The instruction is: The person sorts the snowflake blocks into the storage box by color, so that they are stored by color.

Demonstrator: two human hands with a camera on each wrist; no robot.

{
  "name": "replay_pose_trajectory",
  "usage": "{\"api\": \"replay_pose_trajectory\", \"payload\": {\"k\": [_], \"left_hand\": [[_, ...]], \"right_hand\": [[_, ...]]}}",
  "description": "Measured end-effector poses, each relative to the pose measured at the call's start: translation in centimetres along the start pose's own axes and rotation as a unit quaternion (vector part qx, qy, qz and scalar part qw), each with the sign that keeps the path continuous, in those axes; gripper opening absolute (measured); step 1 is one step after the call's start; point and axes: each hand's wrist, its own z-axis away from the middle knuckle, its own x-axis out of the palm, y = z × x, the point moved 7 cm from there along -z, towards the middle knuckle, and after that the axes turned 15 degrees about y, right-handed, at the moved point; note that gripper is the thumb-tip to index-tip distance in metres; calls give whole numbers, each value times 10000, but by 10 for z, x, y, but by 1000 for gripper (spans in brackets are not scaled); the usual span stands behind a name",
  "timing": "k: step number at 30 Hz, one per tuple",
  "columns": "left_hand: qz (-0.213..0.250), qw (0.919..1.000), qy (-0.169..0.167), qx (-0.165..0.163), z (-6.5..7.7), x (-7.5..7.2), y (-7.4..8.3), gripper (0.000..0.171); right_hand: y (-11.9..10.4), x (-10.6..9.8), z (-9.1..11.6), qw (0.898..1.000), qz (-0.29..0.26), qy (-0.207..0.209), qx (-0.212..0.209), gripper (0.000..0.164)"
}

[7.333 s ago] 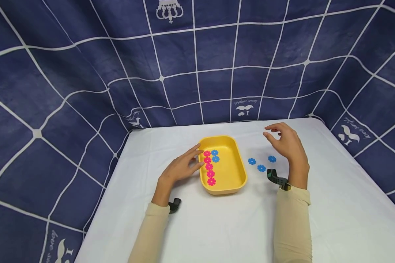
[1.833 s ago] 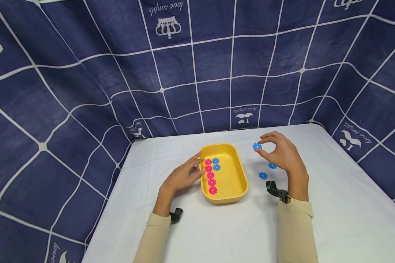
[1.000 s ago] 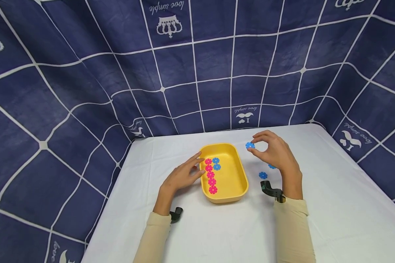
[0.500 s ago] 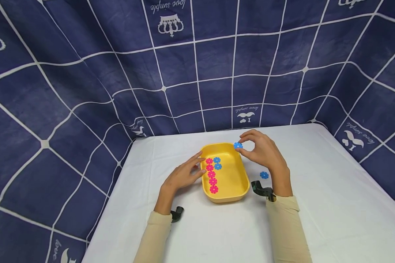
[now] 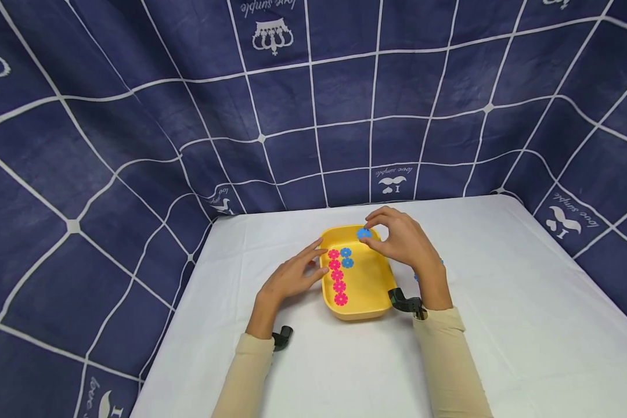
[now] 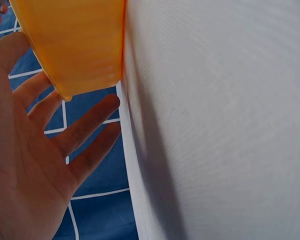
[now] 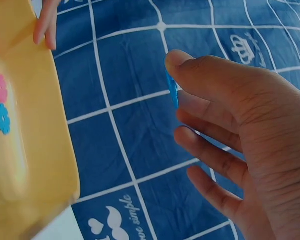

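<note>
A yellow plastic tray (image 5: 368, 288) stands on the white-covered table. Along its left side runs a column of several pink snowflake discs (image 5: 337, 275), with two blue snowflake discs (image 5: 347, 263) beside the top of it. My right hand (image 5: 401, 239) pinches another blue snowflake disc (image 5: 363, 233) between thumb and fingertips, overlapping the tray's far end in the head view. Edge-on, that disc shows under the thumb in the right wrist view. My left hand (image 5: 289, 276) rests at the tray's left rim, fingers spread and loose; the left wrist view shows them along the tray wall (image 6: 75, 50).
Behind the right wrist, slivers of loose blue discs (image 5: 416, 277) show on the table, mostly hidden. A dark blue curtain (image 5: 339, 104) with white lines hangs around the back and sides. A black wrist camera (image 5: 404, 301) sits near the tray's right edge.
My right hand has picked up one of the blue discs from the table on the right and carried it left over the tray. The left hand stays at the rim.
</note>
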Motion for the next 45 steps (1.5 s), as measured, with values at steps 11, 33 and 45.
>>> {"api": "replay_pose_trajectory", "payload": {"k": [11,33,45], "left_hand": [[-104,9999,-29,-51,0,2,-2,59],[-94,9999,-89,11,0,2,-1,61],[-142,9998,-92,-99,0,2,-2,60]], "right_hand": [[-23,14,-2,9991,82,-185,-375,34],[-15,37,-1,9980,145,-590,-147,35],[5,58,2,9975,179,-674,-95,35]]}}
